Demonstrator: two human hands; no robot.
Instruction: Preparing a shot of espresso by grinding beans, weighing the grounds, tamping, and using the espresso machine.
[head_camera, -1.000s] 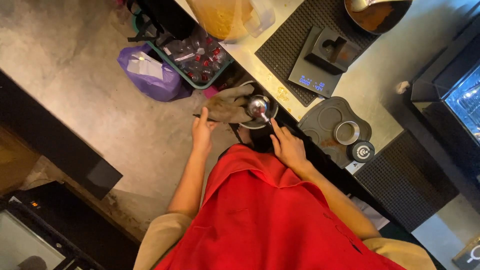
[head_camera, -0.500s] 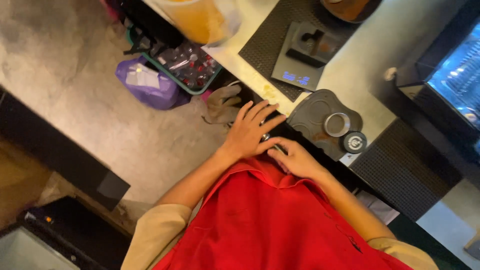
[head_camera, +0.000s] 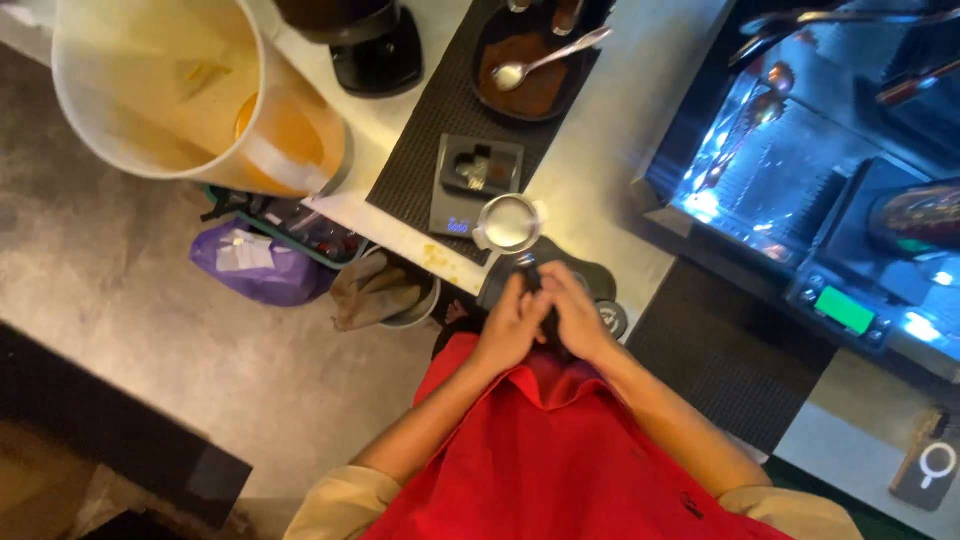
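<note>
A metal portafilter (head_camera: 508, 222), round basket up and looking empty, lies over the edge of a small dark scale (head_camera: 470, 180) on the counter. Its short dark handle runs toward me into my hands. My left hand (head_camera: 505, 328) and my right hand (head_camera: 578, 315) are pressed together around that handle, above a dark tamping mat (head_camera: 590, 280). Fingers hide most of the handle.
A big translucent pitcher (head_camera: 190, 100) with orange liquid stands at the far left. A dark bowl of brown grounds (head_camera: 530, 80) holds a spoon. An espresso machine (head_camera: 800, 160) fills the right. On the floor lie a purple bag (head_camera: 255, 268) and a bin with a brown cloth (head_camera: 380, 292).
My hands have come up from the bin below the counter edge and closed together on the portafilter handle over the mat. The view has swung toward the counter.
</note>
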